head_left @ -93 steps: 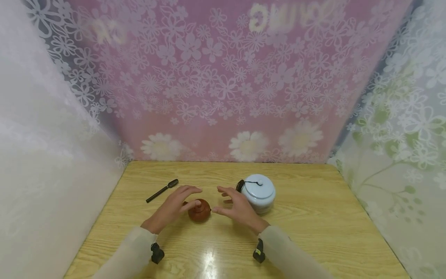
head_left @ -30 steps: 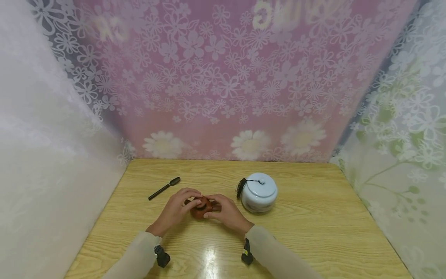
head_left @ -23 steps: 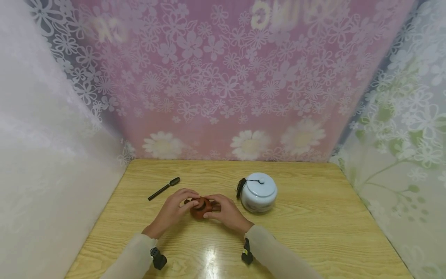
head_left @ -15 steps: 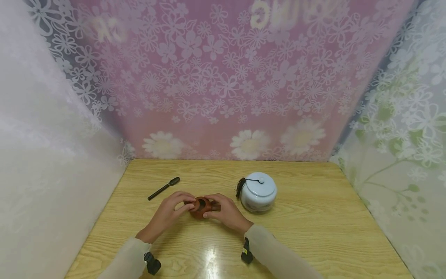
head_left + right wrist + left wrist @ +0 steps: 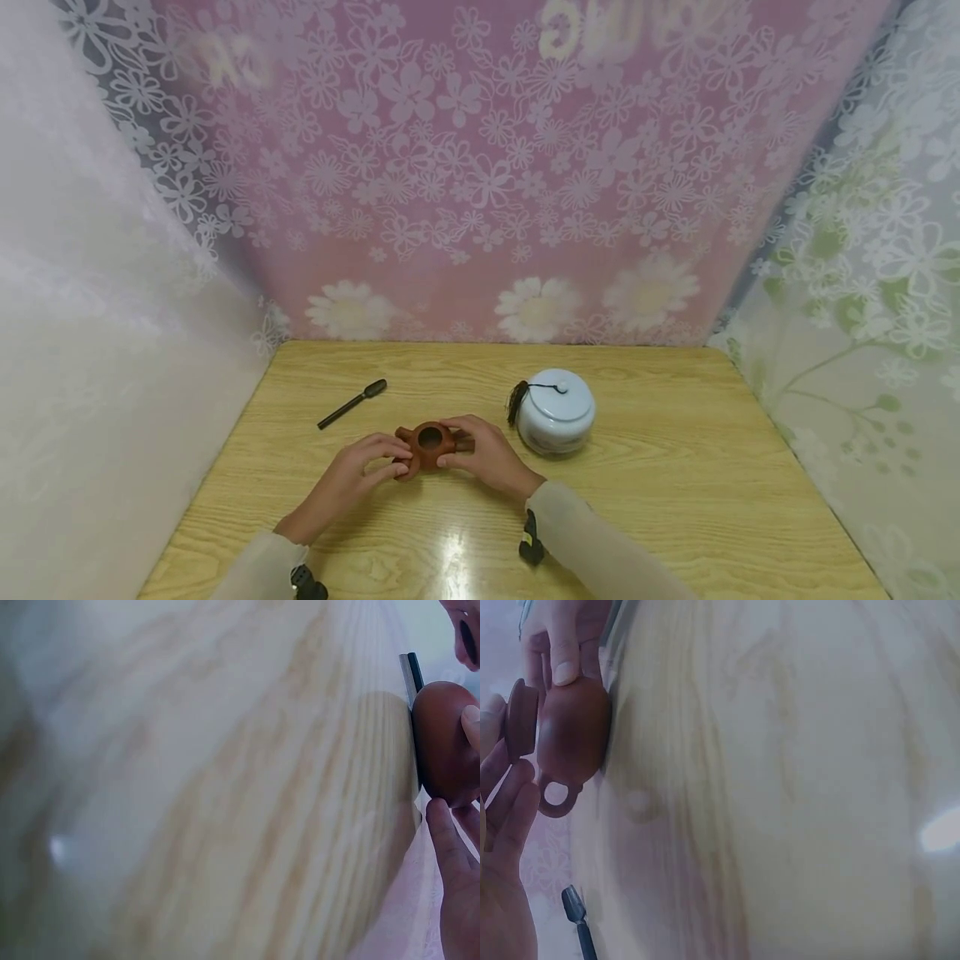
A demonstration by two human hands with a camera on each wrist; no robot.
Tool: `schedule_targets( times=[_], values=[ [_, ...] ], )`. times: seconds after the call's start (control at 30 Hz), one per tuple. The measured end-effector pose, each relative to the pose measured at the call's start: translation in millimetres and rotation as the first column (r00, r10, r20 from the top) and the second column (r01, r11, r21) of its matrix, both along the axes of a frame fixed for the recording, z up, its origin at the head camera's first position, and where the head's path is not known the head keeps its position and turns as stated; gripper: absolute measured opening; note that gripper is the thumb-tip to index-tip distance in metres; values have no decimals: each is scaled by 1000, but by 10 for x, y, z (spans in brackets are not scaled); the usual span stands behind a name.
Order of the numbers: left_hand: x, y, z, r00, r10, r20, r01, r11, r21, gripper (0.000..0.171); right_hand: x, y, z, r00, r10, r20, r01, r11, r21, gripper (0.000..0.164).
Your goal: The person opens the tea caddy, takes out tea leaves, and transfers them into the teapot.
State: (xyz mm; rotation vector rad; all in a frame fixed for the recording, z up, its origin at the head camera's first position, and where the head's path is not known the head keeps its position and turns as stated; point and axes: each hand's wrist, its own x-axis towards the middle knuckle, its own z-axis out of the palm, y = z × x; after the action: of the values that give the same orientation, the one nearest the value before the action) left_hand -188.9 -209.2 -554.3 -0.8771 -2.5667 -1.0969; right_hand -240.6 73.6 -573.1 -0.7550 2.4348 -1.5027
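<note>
A small reddish-brown teapot (image 5: 435, 458) stands on the wooden table, its round mouth uncovered and dark inside. My left hand (image 5: 345, 479) pinches the teapot lid (image 5: 521, 720), which is off the pot and tilted, just beside its left side. In the left wrist view the pot's loop handle (image 5: 559, 799) shows close to the fingers of that hand. From the other side, my right hand (image 5: 491, 458) grips the body, thumb at the front and fingers behind. The right wrist view shows the teapot body (image 5: 442, 735) between the right thumb and fingers.
A pale blue lidded jar (image 5: 557, 417) with a black tassel (image 5: 516, 402) stands right of and behind the right hand. Further left lies a slim black tool (image 5: 351, 405) with a wider end. Patterned curtains (image 5: 480, 167) enclose the back and sides of the table (image 5: 675, 500).
Both hands have come onto the teapot, the right reaching in from beside the jar. The left hand has lifted the lid off and moved it left and toward the front, uncovering the mouth.
</note>
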Motion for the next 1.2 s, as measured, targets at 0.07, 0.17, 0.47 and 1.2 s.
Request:
schedule_targets(
  times=[0.07, 0.17, 0.47, 1.2],
  values=[
    [13, -17, -38, 1000, -27, 12, 27, 1000, 14, 24, 0, 1, 4, 1000, 1, -1, -1, 1000, -2, 63],
    [34, -43, -89, 998, -51, 30, 50, 999, 17, 21, -1, -2, 4, 1000, 0, 0, 0, 1000, -1, 63],
    [80, -136, -209, 990, -57, 130, 60, 998, -24, 15, -3, -2, 12, 1000, -8, -9, 9, 1000, 18, 63],
    [138, -163, -308, 988, -40, 148, 49, 997, -60, 18, 2, 51, -9, 999, 0, -32, 1, 999, 36, 68]
  ],
)
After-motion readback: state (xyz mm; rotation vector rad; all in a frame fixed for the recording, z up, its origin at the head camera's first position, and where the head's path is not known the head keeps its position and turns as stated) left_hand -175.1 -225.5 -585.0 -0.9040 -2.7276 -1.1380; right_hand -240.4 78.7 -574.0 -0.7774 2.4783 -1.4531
